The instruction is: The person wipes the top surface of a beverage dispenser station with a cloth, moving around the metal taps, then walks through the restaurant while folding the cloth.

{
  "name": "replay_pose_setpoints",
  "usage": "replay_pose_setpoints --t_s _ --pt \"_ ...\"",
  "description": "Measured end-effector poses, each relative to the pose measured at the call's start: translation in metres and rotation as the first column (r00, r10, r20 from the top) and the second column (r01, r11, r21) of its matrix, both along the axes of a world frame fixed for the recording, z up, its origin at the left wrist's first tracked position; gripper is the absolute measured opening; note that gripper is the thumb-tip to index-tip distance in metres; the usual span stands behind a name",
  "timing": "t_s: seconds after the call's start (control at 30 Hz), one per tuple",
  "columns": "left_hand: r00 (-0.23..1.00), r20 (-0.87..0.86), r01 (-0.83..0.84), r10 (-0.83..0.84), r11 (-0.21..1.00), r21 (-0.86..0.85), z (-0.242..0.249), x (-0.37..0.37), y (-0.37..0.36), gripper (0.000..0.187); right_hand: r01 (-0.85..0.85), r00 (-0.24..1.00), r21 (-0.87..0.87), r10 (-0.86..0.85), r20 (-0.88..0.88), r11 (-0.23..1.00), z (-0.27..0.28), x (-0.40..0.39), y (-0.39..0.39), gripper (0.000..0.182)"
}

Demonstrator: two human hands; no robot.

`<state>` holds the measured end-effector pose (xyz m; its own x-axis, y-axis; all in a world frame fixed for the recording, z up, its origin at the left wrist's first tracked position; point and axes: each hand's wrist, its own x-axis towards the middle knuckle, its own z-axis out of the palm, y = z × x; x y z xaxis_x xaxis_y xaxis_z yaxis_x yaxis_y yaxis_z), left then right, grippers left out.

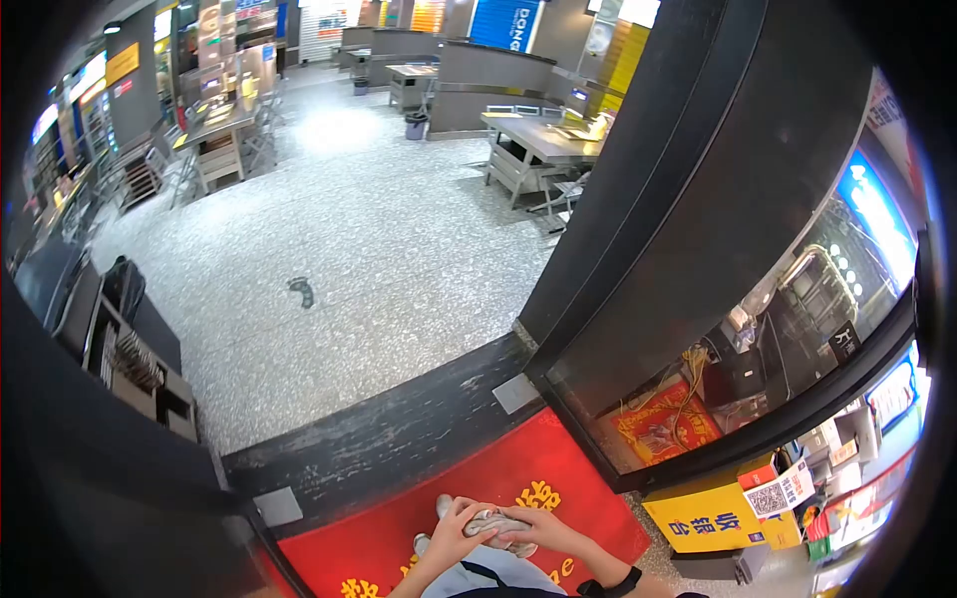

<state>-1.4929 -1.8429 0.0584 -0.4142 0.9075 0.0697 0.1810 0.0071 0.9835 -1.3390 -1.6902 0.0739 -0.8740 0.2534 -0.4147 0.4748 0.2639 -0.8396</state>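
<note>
A: Two hands meet low in the view, above the red doormat point(518, 478) with yellow characters. Your left hand point(454, 533) and right hand point(543, 528) both have their fingers curled tight around a crumpled grey cloth point(495, 524), which sits between them, over the mat's near half.

B: How should you handle it?

A: Keep both grips firm and the cloth bunched, close to your body, so no loose end trails onto the mat. Beyond the mat lies a dark threshold strip point(399, 429), then speckled floor point(379, 239).
</note>
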Motion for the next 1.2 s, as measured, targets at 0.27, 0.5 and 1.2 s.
replay_pose_setpoints --t_s 0.27,0.5,1.2 --pt "0.997 -0.018 0.065 -0.069 0.981 -0.184 0.007 -0.130 0.073 0.046 -0.022 0.994 0.015 0.023 -0.104 1.000 -0.033 -0.128 0.087 0.048" --pt "0.980 -0.198 -0.069 0.029 0.977 -0.200 0.000 -0.287 0.164 0.040 -0.030 0.988 -0.160 0.005 -0.155 0.987 -0.044 -0.296 0.197 0.047" --pt "0.962 -0.083 0.242 -0.261 0.951 -0.192 0.014 -0.607 0.462 0.040 0.135 0.974 -0.038 -0.140 -0.181 0.990 -0.022 -0.569 0.459 0.049"
